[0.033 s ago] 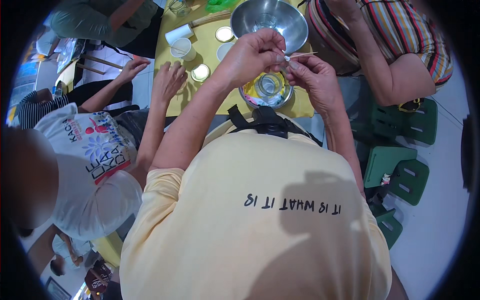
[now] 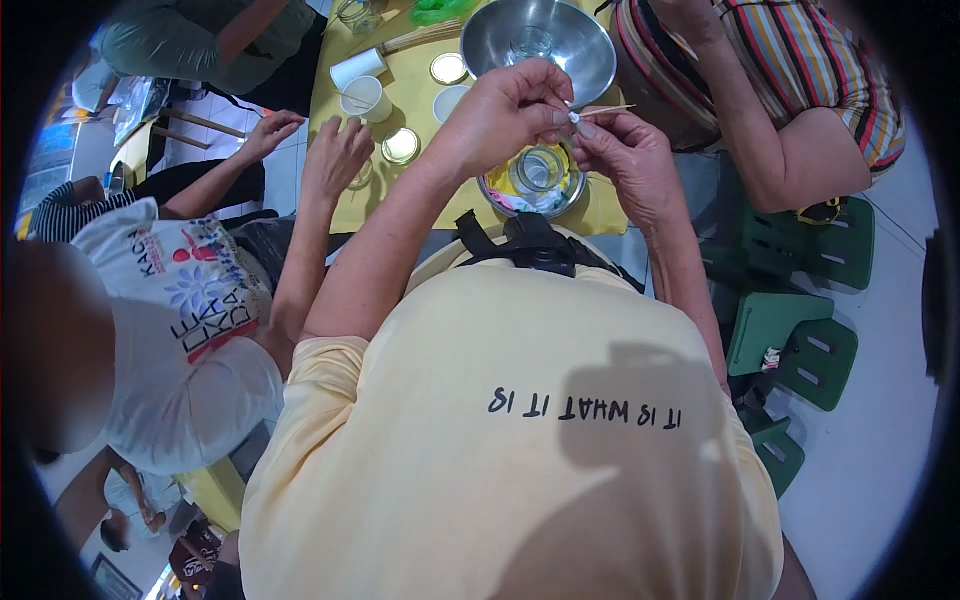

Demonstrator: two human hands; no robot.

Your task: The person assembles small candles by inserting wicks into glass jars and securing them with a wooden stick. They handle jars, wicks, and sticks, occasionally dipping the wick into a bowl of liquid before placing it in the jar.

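Observation:
My left hand [image 2: 505, 118] and my right hand [image 2: 630, 155] meet above the near edge of the table. Fingertips of both pinch a small white piece [image 2: 574, 117], too small to make out its kind. From the right hand's fingers a thin wooden stick [image 2: 612, 107] sticks out to the right. Below the hands a glass jar [image 2: 540, 168] stands in a round metal dish [image 2: 572, 195] with yellow, pink and white stuff about it. My hands partly hide the dish's far rim.
Beyond my hands is a large steel bowl [image 2: 590, 60] with a glass jar [image 2: 530, 43] in it. Left of it are paper cups [image 2: 366, 98], round lids [image 2: 400, 146] and a bundle of sticks [image 2: 425, 37]. People sit close on both sides; green chairs [image 2: 790, 335] stand at right.
The person at my left has shifted slightly, their near hand changing its pose a little. My own hands look the same.

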